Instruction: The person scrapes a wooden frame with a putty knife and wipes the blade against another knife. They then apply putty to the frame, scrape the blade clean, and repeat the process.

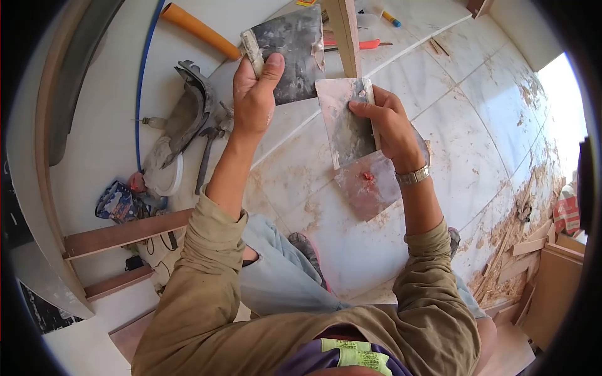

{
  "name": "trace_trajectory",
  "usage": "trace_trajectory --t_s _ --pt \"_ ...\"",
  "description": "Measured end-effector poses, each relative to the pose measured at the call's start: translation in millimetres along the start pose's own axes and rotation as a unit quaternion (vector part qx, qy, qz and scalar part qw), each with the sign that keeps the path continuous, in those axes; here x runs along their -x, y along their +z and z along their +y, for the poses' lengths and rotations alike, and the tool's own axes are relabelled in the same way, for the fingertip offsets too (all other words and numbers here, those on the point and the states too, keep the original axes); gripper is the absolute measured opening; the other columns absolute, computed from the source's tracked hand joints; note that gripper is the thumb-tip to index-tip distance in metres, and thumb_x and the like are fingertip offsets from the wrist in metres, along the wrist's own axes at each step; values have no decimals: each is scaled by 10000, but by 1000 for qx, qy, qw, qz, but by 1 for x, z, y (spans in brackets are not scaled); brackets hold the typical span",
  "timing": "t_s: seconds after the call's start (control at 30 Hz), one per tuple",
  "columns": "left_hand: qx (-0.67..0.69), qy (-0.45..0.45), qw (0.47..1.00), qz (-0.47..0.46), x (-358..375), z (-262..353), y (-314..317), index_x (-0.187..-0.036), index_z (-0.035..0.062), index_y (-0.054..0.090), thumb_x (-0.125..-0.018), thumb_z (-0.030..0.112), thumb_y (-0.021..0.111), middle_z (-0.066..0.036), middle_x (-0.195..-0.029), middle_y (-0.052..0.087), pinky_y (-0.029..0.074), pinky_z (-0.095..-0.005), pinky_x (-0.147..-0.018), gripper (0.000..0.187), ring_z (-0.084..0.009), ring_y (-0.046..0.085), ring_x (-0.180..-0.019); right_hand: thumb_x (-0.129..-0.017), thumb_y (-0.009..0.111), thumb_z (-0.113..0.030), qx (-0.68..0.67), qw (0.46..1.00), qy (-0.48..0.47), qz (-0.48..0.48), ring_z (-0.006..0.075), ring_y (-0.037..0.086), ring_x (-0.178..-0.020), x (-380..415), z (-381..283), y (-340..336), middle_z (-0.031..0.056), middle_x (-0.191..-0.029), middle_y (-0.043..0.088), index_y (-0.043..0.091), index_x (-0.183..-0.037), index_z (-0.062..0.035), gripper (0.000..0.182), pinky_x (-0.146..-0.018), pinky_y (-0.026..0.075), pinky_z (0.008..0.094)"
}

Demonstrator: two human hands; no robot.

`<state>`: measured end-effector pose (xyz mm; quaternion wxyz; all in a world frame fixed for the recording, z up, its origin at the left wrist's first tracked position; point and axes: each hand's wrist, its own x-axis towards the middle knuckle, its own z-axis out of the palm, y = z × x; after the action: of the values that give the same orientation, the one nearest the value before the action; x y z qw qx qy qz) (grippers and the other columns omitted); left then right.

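My left hand (254, 103) is closed round the pale, crusted edge grip of a wide putty scraper (295, 59), thumb on top. Its dark square blade is smeared with dried filler and points away to the right. A second, smaller putty scraper (342, 128) is gripped in my right hand (394, 128), with the thumb pressed on its stained grey blade. The two blades come close together at their corners. Beneath my right hand, another flat plate (370, 197) shows, carrying a small lump of reddish paste; its upper part is hidden.
An upright wooden post (343, 37) stands just beyond the blades. Left on the floor lie an orange pipe (200, 29), a hammer (205, 156), a dark curved plastic piece (188, 109) and a white lid (168, 175). Wood scraps (514, 266) litter the marble-look tiles (467, 144) at right.
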<state>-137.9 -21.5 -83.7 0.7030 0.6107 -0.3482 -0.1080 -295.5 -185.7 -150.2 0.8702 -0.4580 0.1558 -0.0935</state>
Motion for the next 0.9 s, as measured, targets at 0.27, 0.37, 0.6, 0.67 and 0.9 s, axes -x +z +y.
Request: trace_trajectory --t_s 0.27,0.37,0.6,0.67,0.9 --pt "-95 38 994 -46 15 8 12 -1036 38 612 -1039 255 604 95 -812 504 349 -197 -678 217 -25 393 -735 -881 665 -64 -42 998 -37 -22 122 672 -777 0 -42 5 93 -947 723 675 -1066 85 237 -740 536 264" --pt "-116 21 991 -62 15 4 8 -1092 26 622 -1040 258 601 71 -884 564 389 -203 -724 239 -36 450 -783 -882 682 -72 -57 996 -62 -23 133 677 -781 -7 -52 -9 93 -947 725 681 -1079 70 242 -764 547 268" --pt "168 -301 938 38 10 15 17 -1270 40 569 -1002 200 609 -60 -1169 660 528 -350 -924 314 -184 649 -1029 -863 648 51 394 799 -446 92 206 666 -905 13 -45 -4 84 -1020 699 717 -1218 -89 388 -775 529 305" --pt "196 -344 917 45 12 17 20 -1279 45 562 -992 189 609 -74 -1192 660 543 -389 -938 324 -213 663 -1059 -759 648 103 492 739 -453 80 263 611 -928 11 -28 5 78 -1038 662 739 -1220 -164 541 -818 519 374" --pt "220 -311 922 67 14 11 -2 -1263 32 589 -992 181 600 -80 -1161 688 559 -428 -944 310 -230 690 -1032 -781 650 73 586 692 -417 62 240 602 -956 11 27 -5 61 -1034 663 749 -1192 -155 481 -825 507 392"
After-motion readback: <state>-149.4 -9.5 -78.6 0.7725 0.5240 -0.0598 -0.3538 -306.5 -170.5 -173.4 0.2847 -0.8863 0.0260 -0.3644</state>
